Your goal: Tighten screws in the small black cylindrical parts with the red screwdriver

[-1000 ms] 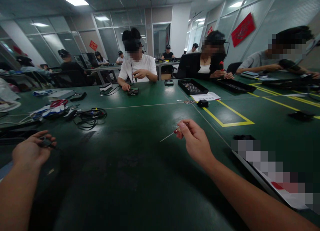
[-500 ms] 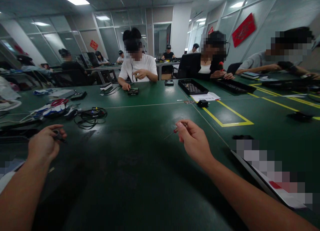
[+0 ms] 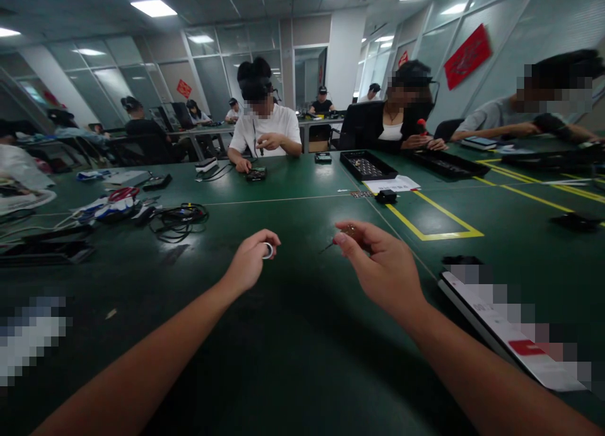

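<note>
left hand swung inward, pinching ring | right hand pinching screwdriver, tip left

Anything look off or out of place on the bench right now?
Nothing damaged or spilled. The left hand pinches a small ring-shaped part, the right hand a thin screwdriver. Only a loose cable tangle and a small scrap lie untidily on the mat.

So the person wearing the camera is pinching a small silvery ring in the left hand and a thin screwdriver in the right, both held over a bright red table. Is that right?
Not quite: the table is dark green, not red, as the head view shows. The rest holds: the left hand pinches a small silvery ring, and the right hand holds a thin screwdriver, both above that table.
</note>
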Demonstrator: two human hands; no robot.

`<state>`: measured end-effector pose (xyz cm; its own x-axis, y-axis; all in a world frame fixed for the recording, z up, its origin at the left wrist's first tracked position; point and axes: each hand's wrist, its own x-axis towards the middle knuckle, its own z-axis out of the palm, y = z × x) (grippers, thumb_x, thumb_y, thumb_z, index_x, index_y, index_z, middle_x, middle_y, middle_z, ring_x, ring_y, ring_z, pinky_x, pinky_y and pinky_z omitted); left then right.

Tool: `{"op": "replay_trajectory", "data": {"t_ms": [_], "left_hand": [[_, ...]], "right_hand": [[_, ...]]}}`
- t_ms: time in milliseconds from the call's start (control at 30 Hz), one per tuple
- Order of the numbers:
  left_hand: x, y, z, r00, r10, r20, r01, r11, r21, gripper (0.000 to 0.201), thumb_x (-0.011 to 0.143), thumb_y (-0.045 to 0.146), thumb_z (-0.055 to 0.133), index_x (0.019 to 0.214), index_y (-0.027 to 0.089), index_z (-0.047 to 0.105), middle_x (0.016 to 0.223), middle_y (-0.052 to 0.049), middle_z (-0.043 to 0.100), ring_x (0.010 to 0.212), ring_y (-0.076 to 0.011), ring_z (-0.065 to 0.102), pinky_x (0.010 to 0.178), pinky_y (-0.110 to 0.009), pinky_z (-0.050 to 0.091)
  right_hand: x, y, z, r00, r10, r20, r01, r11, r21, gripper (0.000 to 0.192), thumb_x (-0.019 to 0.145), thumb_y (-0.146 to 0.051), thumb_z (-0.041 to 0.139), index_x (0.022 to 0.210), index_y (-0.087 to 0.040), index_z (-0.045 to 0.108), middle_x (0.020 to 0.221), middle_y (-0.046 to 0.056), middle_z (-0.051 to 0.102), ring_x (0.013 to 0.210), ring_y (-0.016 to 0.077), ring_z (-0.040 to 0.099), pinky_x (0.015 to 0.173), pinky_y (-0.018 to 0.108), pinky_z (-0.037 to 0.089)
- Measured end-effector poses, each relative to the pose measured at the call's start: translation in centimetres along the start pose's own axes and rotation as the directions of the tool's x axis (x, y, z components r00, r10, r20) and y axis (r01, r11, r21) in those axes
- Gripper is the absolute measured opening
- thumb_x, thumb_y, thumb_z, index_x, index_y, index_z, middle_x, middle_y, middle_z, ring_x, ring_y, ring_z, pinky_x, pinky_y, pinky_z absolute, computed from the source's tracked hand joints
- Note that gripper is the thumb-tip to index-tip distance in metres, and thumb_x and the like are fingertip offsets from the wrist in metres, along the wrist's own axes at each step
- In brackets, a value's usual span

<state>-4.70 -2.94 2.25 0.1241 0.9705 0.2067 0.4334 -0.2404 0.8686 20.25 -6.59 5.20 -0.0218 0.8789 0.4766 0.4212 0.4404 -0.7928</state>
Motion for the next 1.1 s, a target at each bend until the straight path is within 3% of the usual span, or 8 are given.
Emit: {"op": "replay_trajectory", "data": {"t_ms": [133,200,267,400,600,933,1100], "left_hand": [[0.2,-0.4,4.0,0.994,0.063,0.085,-0.078,0.981,0.179,0.043,0.075,0.015,0.054,0.117,0.018,0.058,0.109,-0.009,0.065,0.102,-0.0266,0.06,0.092,-0.043,0.047],[-0.1,-1.1,5.1,0.99,0.077,0.119,-0.106,0.96,0.258,0.053,0.075,0.008,0.057,0.127,0.017,0.053,0.12,-0.012,0.063,0.11,-0.028,0.06,0.097,-0.045,0.047],[-0.3,-1.9,5.6,0.983,0.096,0.156,-0.136,0.953,0.27,0.047,0.083,0.006,0.056,0.128,0.016,0.052,0.121,-0.014,0.064,0.111,-0.0274,0.061,0.098,-0.044,0.049],[-0.2,-3.0,5.3,0.978,0.13,0.163,-0.173,0.941,0.29,0.03,0.089,0.015,0.066,0.119,0.018,0.062,0.117,-0.011,0.068,0.111,-0.0281,0.063,0.099,-0.046,0.049],[0.1,-3.3,4.9,0.964,0.218,0.156,-0.257,0.916,0.307,0.037,0.091,0.02,0.071,0.127,0.026,0.065,0.128,-0.006,0.07,0.123,-0.0273,0.061,0.119,-0.06,0.028],[0.0,-3.0,4.6,0.977,0.159,0.144,-0.193,0.944,0.268,0.044,0.092,0.025,0.07,0.136,0.025,0.063,0.128,-0.009,0.07,0.121,-0.0276,0.062,0.113,-0.052,0.039],[0.1,-3.2,4.7,0.972,0.169,0.162,-0.206,0.946,0.249,0.039,0.091,0.026,0.071,0.13,0.026,0.067,0.127,-0.008,0.071,0.121,-0.0284,0.062,0.113,-0.053,0.039]], "right_hand": [[-0.4,-0.4,-0.1,1.0,-0.018,-0.009,0.018,1.0,-0.018,0.024,0.094,-0.043,0.064,0.101,-0.022,0.073,0.083,0.004,0.076,0.074,0.0202,0.069,0.066,0.033,0.049],[-0.4,0.5,0.4,1.0,0.017,-0.022,-0.016,0.999,0.04,0.023,0.095,-0.043,0.062,0.097,-0.021,0.07,0.081,0.004,0.074,0.072,0.0191,0.067,0.067,0.033,0.049],[-0.2,1.8,1.0,0.994,0.093,-0.057,-0.083,0.985,0.15,0.025,0.096,-0.046,0.059,0.093,-0.021,0.066,0.077,0.003,0.07,0.069,0.018,0.064,0.065,0.033,0.049],[-0.1,4.1,2.3,0.977,0.206,-0.063,-0.175,0.928,0.329,0.029,0.094,-0.049,0.06,0.099,-0.02,0.066,0.081,0.004,0.07,0.073,0.0191,0.066,0.071,0.036,0.054],[-1.1,5.2,3.3,0.973,0.228,-0.024,-0.202,0.904,0.377,0.03,0.093,-0.049,0.062,0.102,-0.021,0.065,0.089,0.007,0.074,0.08,0.0208,0.069,0.077,0.039,0.057],[-1.0,5.7,3.2,0.972,0.228,-0.063,-0.193,0.918,0.346,0.029,0.094,-0.049,0.061,0.102,-0.021,0.064,0.087,0.006,0.072,0.078,0.02,0.068,0.076,0.039,0.058],[-1.0,5.6,3.2,0.975,0.219,-0.042,-0.189,0.911,0.368,0.028,0.094,-0.048,0.062,0.103,-0.02,0.063,0.088,0.006,0.073,0.079,0.0197,0.068,0.077,0.039,0.058]]}}
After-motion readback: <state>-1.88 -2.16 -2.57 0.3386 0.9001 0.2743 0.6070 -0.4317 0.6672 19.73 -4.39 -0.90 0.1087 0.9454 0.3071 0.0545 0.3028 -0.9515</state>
